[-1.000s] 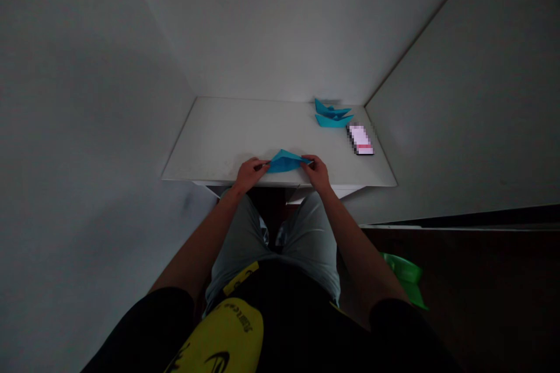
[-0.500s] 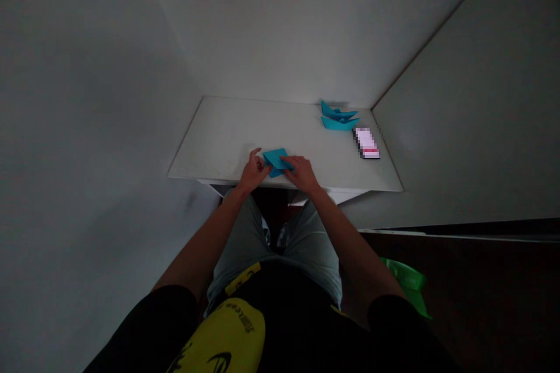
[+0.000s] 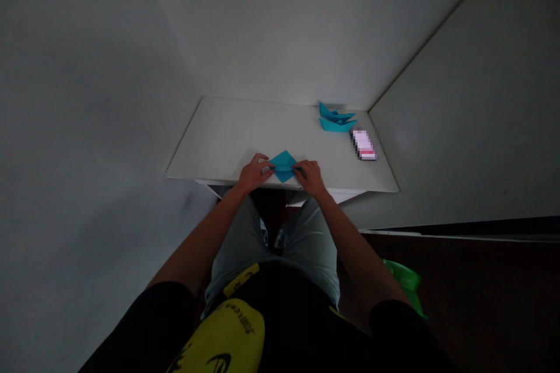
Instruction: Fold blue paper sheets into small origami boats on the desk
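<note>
A folded sheet of blue paper (image 3: 284, 162), diamond-shaped with a raised fold across its middle, is held near the front edge of the white table (image 3: 245, 122). My left hand (image 3: 254, 172) pinches its left corner between thumb and fingers. On the opposite corner, my right hand (image 3: 310, 177) pinches the paper in the same way. Two blue paper boats (image 3: 338, 126) stand close together at the back right of the table, away from both hands.
A phone (image 3: 364, 144) with a blurred screen lies at the table's right side, just in front of the boats. Walls (image 3: 271, 23) border the table behind and at both sides. A green plastic object (image 3: 405, 280) stands low on the right.
The paper has turned and spread from a skewed folded shape into an even diamond with a fold across it. My right hand has shifted slightly right, onto the corner.
</note>
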Tool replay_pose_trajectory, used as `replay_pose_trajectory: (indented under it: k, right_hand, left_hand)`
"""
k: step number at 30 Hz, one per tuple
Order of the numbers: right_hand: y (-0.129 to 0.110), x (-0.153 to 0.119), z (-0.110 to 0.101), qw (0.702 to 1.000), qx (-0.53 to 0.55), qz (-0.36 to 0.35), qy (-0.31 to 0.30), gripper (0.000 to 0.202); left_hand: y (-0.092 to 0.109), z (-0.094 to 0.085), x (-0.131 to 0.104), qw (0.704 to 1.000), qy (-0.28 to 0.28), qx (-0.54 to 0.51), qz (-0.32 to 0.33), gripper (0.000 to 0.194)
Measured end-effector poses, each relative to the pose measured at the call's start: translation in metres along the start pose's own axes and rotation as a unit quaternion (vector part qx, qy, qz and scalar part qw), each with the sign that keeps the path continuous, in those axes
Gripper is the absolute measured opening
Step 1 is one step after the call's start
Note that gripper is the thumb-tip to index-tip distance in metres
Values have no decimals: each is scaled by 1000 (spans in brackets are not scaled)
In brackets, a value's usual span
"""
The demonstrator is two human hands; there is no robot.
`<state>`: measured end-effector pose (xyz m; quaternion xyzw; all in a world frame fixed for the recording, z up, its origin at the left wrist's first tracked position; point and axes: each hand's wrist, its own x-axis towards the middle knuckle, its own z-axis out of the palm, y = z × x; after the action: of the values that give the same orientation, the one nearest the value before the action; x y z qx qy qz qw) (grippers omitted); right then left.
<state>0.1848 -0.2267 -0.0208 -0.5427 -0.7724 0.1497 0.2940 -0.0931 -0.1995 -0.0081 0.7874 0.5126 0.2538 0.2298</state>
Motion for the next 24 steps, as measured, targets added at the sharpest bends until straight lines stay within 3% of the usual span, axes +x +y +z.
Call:
replay_pose_trajectory:
  k: [3, 8, 13, 17, 20, 24]
  right_hand:
    - [7, 3, 5, 999, 28, 34, 27, 22]
    - [7, 6, 11, 993, 53, 90, 61, 28]
    - [4, 5, 12, 994, 16, 58, 88, 29]
    - [1, 4, 10, 999, -17, 14, 48, 28]
    - [-2, -2, 7, 999, -34, -8, 12, 34]
    - [-8, -22, -4, 997, -64, -35, -26, 44]
  left_hand:
    - [4, 0, 0, 999, 1, -32, 16, 13]
    - [11, 5, 3, 997, 33, -42, -49, 16]
    - [20, 12, 5, 996, 46, -30, -65, 31]
    - [23, 15, 2, 999, 25, 26, 10, 31]
    - [24, 13, -4, 994, -23, 47, 91, 41]
    - [23, 9, -19, 988, -63, 24, 142, 53]
